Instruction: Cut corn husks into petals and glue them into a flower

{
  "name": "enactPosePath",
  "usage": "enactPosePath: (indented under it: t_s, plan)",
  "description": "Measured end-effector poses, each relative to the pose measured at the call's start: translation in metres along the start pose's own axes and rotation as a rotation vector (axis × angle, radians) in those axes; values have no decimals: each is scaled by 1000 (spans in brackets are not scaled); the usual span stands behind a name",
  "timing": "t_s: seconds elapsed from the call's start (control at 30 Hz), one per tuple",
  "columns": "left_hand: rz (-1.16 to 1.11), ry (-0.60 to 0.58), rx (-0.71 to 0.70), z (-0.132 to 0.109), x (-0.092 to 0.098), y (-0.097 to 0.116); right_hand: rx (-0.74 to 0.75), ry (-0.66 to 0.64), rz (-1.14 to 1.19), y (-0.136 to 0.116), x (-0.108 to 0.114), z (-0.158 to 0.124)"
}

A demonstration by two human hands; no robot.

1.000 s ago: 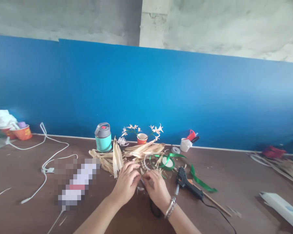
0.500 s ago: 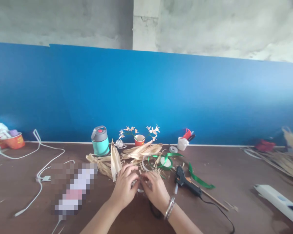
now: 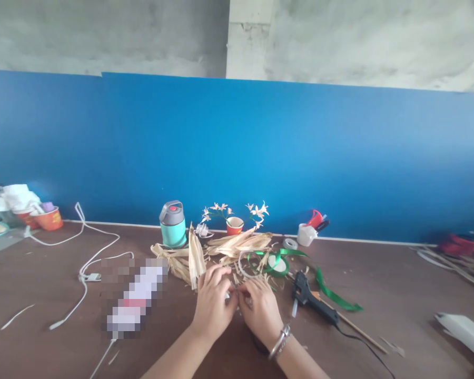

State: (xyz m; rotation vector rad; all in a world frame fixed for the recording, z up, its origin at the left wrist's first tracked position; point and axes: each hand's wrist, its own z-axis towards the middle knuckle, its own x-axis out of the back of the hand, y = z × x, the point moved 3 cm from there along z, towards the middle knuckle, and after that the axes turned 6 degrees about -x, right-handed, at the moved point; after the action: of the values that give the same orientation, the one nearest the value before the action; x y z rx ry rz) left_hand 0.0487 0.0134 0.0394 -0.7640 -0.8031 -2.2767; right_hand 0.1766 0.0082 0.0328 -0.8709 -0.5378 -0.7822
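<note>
My left hand (image 3: 215, 300) and my right hand (image 3: 260, 308) meet fingertip to fingertip over the brown table. Each hand pinches with thumb and forefinger; whatever is between them is too small and too covered to name. Just beyond my fingers lie dry corn husks (image 3: 240, 247), with one husk piece (image 3: 196, 258) standing up near my left hand. A roll of green ribbon (image 3: 286, 266) lies partly unwound past my right hand. To the right of that hand rests a black glue gun (image 3: 310, 297) beside a thin wooden stick (image 3: 363, 331).
At the back stand a turquoise flask (image 3: 174, 229), a paper cup (image 3: 235, 226) with husk flowers (image 3: 258, 210), and a white cup (image 3: 306, 234) holding tools. White cables (image 3: 85, 263) trail on the left. A white power strip (image 3: 464, 331) lies at right. A blue partition (image 3: 237, 142) closes off the back.
The whole view has shifted, so the table things appear further right. My hands stay pinched together in nearly the same pose.
</note>
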Motion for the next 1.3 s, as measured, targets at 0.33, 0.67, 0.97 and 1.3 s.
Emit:
enactPosePath:
  t_s: [0.33, 0.67, 0.97, 1.3]
  plan:
    - [105, 81, 51, 3, 5, -2, -105, 91, -39, 7, -3, 0]
    - [-20, 25, -10, 5, 7, -10, -221, -69, 160, 16, -6, 1]
    - [-38, -16, -57, 2, -2, -7, -85, -56, 119, 7, -2, 2]
    - [51, 75, -34, 3, -3, 2, -147, 72, -71, 8, -7, 1]
